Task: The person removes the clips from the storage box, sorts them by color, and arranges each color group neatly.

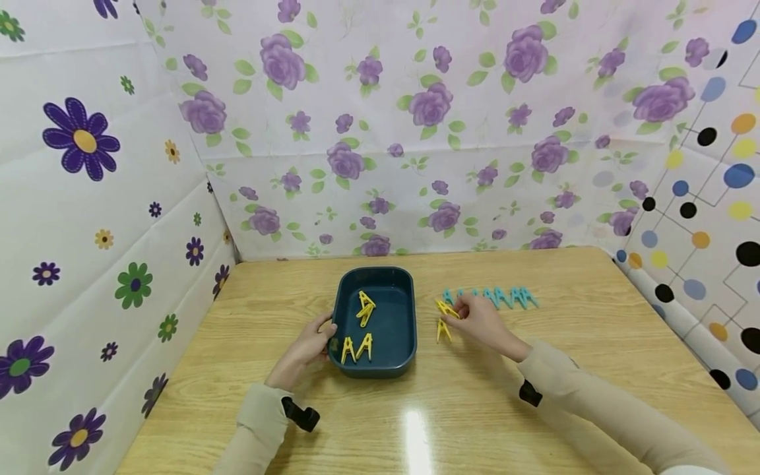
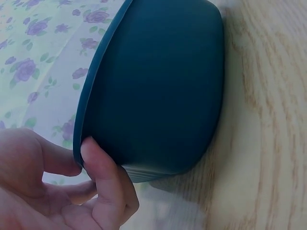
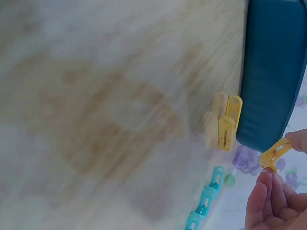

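My left hand (image 1: 310, 342) grips the left rim of a dark teal plastic tub (image 1: 386, 371), thumb and fingers pinching its edge in the left wrist view. Inside the tub lie several yellow clothespins (image 1: 365, 346), some standing near the front and others overlapping further back. To the right of the tub, my right hand (image 1: 482, 322) pinches a yellow clothespin (image 3: 275, 153) between thumb and fingertips, raised above the table. Just below that hand another yellow clothespin (image 1: 443, 330) stands on the wood. Behind the right hand runs a row of several light blue clothespins (image 1: 500, 297), partly hidden by its fingers.
The wooden table (image 1: 237, 316) reaches back to a wall covering (image 1: 392, 191) printed with purple roses. Flower-patterned sheeting (image 1: 89, 224) hangs on the left, and dotted sheeting (image 1: 700, 198) on the right. Each wrist carries a small black camera.
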Motion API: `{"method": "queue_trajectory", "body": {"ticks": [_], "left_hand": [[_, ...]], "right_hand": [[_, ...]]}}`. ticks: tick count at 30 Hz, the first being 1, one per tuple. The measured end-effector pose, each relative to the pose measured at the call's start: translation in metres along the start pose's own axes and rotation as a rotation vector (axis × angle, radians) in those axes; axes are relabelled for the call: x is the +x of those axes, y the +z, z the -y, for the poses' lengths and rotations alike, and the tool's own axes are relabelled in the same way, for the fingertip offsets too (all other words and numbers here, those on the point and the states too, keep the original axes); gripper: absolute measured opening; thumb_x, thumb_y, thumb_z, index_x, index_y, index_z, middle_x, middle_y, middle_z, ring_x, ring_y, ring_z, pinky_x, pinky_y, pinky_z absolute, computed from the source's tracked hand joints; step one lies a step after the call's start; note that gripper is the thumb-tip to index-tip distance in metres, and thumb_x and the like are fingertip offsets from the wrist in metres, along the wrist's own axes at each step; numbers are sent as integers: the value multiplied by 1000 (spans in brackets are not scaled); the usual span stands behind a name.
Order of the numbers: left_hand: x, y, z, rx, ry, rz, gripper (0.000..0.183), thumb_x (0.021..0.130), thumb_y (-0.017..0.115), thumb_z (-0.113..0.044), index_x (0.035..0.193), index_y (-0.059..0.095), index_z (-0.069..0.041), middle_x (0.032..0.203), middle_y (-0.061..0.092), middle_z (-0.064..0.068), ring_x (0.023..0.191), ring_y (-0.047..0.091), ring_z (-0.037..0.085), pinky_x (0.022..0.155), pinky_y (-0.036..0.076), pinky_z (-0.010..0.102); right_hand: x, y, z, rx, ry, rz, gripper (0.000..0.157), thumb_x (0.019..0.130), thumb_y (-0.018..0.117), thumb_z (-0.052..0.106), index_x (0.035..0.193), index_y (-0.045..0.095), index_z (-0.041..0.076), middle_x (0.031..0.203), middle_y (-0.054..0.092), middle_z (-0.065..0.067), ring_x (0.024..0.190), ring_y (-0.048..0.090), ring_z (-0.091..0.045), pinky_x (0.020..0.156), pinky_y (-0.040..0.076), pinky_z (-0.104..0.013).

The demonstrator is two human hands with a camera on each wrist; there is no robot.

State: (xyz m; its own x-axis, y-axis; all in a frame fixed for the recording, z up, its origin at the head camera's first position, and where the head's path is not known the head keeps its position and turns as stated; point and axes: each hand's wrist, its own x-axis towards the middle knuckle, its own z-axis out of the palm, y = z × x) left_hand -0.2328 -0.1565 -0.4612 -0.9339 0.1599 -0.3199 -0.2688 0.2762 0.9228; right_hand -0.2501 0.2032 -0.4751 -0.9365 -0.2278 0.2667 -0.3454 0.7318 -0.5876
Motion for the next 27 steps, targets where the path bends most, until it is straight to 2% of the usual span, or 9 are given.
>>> {"method": "queue_trajectory", "body": {"ticks": [8, 12, 14, 17, 20, 27], "left_hand": [[2, -2, 1, 2, -10, 6, 49, 106, 38, -18, 153, 26, -9, 69, 61, 3, 50, 49, 8, 55, 43, 28], [3, -2, 2, 3, -5, 14, 50, 106, 38, -19, 153, 25, -9, 66, 61, 2, 49, 50, 7, 55, 43, 28], [3, -2, 1, 4, -1, 12, 50, 106, 38, -18, 153, 25, -8, 68, 61, 2, 50, 50, 8, 55, 43, 28], [2, -2, 0, 9, 2, 12, 50, 106, 38, -18, 153, 25, -8, 73, 63, 4, 51, 51, 8, 56, 43, 28], [0, -2, 0, 12, -2, 13, 50, 106, 39, -18, 153, 25, -9, 78, 64, 6, 53, 51, 9, 57, 43, 29], [0, -1, 0, 17, -8, 5, 49, 105, 39, -18, 152, 27, -8, 78, 64, 7, 54, 52, 9, 57, 44, 29]], "right_hand": [[-9, -7, -5, -36, 91, 25, 26, 86, 73, 31, 86, 66, 6, 78, 65, -6, 63, 55, -13, 60, 44, -29], [-12, -10, -6, -59, 131, 40, 27, 85, 73, 32, 80, 65, 7, 73, 63, -5, 59, 53, -13, 55, 43, -29], [-12, -9, -7, -59, 154, 53, 28, 85, 74, 32, 75, 62, 9, 65, 58, -2, 53, 46, -11, 51, 38, -27], [-13, -7, -9, -48, 178, 75, 37, 85, 74, 31, 61, 50, 13, 52, 40, 4, 45, 30, -9, 44, 26, -23], [-14, -5, -11, -62, 181, 106, 48, 85, 73, 29, 54, 38, 16, 47, 25, 7, 43, 19, -8, 42, 18, -22], [-16, -1, -13, -86, 196, 170, 49, 84, 74, 32, 53, 39, 17, 46, 27, 8, 41, 22, -7, 42, 20, -21]]}}
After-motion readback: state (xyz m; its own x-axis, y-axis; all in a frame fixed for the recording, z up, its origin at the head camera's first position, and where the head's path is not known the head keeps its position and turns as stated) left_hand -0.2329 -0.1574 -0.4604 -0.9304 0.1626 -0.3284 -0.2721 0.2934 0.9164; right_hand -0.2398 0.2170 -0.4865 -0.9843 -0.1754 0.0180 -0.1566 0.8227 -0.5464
